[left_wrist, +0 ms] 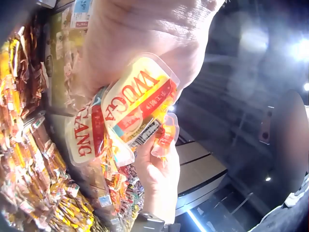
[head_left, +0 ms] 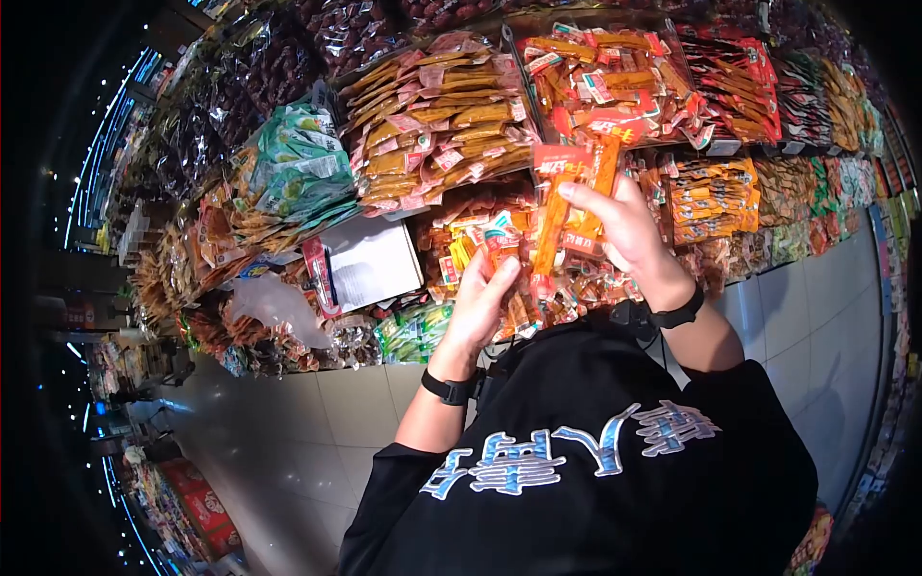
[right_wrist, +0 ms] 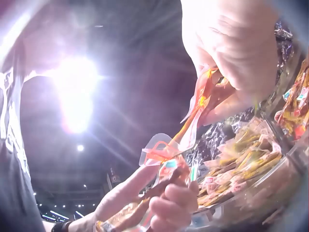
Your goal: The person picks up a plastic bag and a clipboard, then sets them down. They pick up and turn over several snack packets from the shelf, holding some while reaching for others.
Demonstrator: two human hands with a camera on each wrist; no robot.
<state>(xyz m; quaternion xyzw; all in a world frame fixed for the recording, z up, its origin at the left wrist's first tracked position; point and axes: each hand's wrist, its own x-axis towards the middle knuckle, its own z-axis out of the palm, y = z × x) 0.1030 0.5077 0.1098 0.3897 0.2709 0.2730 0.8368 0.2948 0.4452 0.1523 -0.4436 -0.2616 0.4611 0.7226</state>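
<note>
In the head view my right hand [head_left: 629, 226] holds two long orange snack packets [head_left: 550, 226] with red tops, the thumb lying over them. Lower and to the left, my left hand [head_left: 480, 298] grips small snack packets [head_left: 501, 235], one with a green-and-white label. The left wrist view shows cream-and-red packets [left_wrist: 140, 99] lettered "WUGANG" under the left hand [left_wrist: 149, 38]. In the right wrist view the left hand [right_wrist: 169, 205] has its fingers curled round brown packets [right_wrist: 145, 208]; the orange packet [right_wrist: 198, 104] hangs from the right hand [right_wrist: 231, 53] close above.
Bins of packaged snacks fill the display: yellow-brown packets [head_left: 442, 125], green bags [head_left: 300, 158] and red-orange packets [head_left: 615, 72]. A white notebook [head_left: 370, 264] with a pen [head_left: 320, 274] lies at left, near a clear plastic bag [head_left: 279, 307]. Tiled floor [head_left: 288, 413] lies below.
</note>
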